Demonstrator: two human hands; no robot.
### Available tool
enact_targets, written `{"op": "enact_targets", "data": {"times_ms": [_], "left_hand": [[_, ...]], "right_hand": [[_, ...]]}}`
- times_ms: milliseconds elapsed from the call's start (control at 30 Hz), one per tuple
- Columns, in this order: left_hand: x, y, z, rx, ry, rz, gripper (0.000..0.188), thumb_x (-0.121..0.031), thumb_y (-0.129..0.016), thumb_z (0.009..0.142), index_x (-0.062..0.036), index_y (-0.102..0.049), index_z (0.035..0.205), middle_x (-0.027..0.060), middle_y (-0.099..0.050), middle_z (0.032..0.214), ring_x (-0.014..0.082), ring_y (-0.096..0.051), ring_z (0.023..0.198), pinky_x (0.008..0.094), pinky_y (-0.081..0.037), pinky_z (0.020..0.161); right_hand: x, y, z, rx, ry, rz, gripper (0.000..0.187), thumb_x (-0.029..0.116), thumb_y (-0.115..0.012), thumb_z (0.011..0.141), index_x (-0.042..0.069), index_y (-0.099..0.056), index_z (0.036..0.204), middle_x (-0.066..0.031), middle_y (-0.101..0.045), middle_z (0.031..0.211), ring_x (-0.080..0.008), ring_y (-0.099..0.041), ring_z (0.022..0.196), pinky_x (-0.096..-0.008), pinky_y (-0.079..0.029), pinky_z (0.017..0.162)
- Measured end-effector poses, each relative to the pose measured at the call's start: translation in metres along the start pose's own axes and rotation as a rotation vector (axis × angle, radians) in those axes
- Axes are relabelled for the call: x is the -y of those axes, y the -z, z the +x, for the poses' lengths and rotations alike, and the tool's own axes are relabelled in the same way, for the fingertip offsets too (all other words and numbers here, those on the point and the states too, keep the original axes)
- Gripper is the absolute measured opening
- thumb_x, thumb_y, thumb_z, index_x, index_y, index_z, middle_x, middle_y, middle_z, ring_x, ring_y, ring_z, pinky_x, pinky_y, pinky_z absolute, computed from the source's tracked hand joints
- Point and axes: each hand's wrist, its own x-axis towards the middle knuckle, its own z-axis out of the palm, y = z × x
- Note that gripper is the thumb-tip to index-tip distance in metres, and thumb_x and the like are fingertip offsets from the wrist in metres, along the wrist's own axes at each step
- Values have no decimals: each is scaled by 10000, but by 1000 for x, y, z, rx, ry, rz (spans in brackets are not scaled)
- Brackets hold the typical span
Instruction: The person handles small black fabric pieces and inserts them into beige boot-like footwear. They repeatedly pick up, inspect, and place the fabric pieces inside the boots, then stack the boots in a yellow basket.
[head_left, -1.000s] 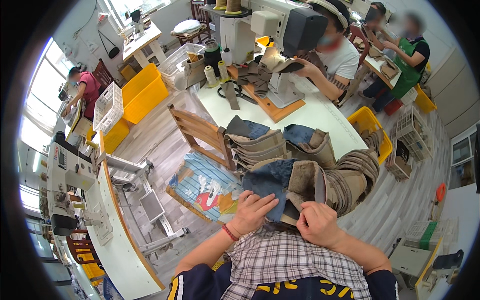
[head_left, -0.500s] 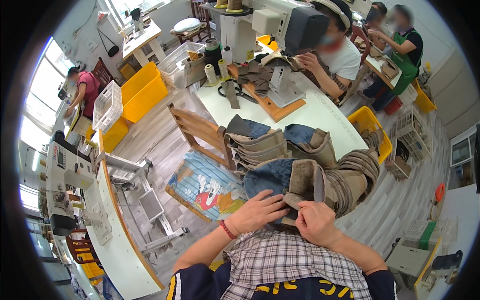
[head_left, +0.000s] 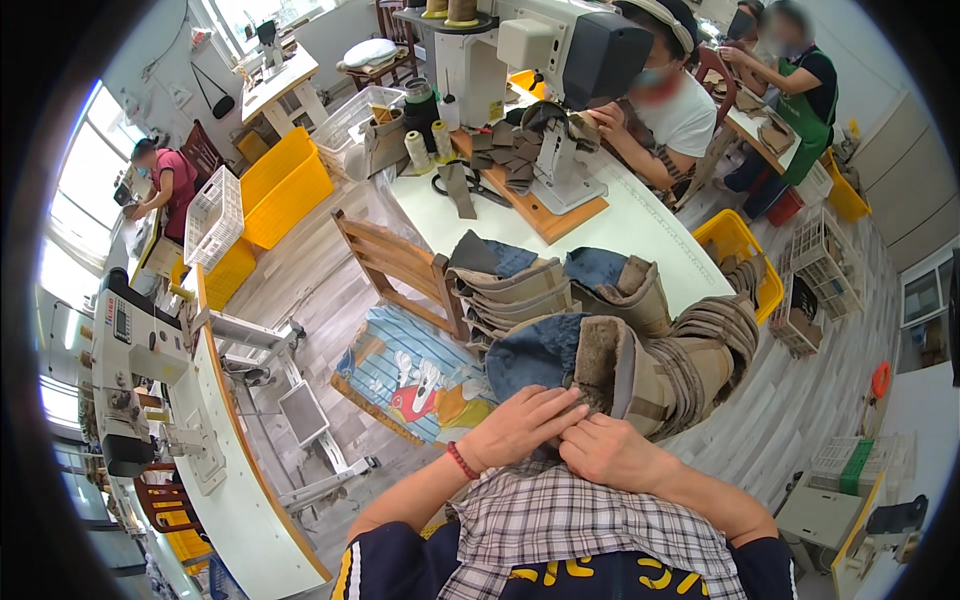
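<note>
In front of my body a fleece-lined boot upper (head_left: 532, 352), blue on the left and brown on the right, lies against stacked ones. My left hand (head_left: 525, 426) is closed on its near edge, long fingers laid over the fleece and thumb hidden. Beside it, touching its fingertips, my right hand (head_left: 612, 452) pinches the same near edge with curled fingers. The part between the hands is mostly covered. A row of nested beige uppers (head_left: 708, 365) reaches to the right. Behind stand another stack (head_left: 508, 290) and a further blue-and-brown upper (head_left: 618, 282).
A co-worker (head_left: 665, 120) sits across the white table (head_left: 655, 215) at a sewing machine (head_left: 560, 50). Scissors (head_left: 480, 195) and thread cones (head_left: 416, 150) lie there. A wooden chair (head_left: 395, 275) stands left of the stacks, a yellow bin (head_left: 768, 300) right. Another machine (head_left: 135, 350) occupies the left table.
My right hand has shifted left and slightly down along the near edge, right up to my left fingers. The brown fleece flap there is now turned down under the hands.
</note>
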Motion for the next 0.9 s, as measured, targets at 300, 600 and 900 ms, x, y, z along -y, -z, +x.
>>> {"op": "enact_targets", "data": {"times_ms": [300, 600, 900], "left_hand": [[-3, -3, -6, 61, 92, 138, 578, -101, -543, 784, 4, -455, 1346, 175, -465, 1382, 317, -446, 1280, 456, -339, 1078], [-2, 46, 15, 121, 205, -37, 665, 41, -544, 698, -31, -463, 1354, 155, -449, 1412, 303, -354, 1367, 484, -228, 1156], [29, 24, 48, -109, 206, 122, 288, -75, -614, 811, -37, -598, 1096, 123, -567, 1198, 300, -487, 1214, 481, -298, 1113]], "right_hand": [[-22, 72, -1, 198, -117, -1, 444, 166, -740, 657, 29, -622, 1062, -77, -606, 941, -252, -563, 1059, -475, -325, 1086], [-29, 70, -8, 259, -61, -32, 117, 72, -652, 681, 81, -582, 774, -52, -589, 891, -237, -546, 1118, -470, -298, 1106], [-24, 69, -9, 266, -68, 11, 106, 94, -660, 690, 96, -580, 759, -38, -566, 843, -234, -554, 1052, -463, -305, 1101]]}}
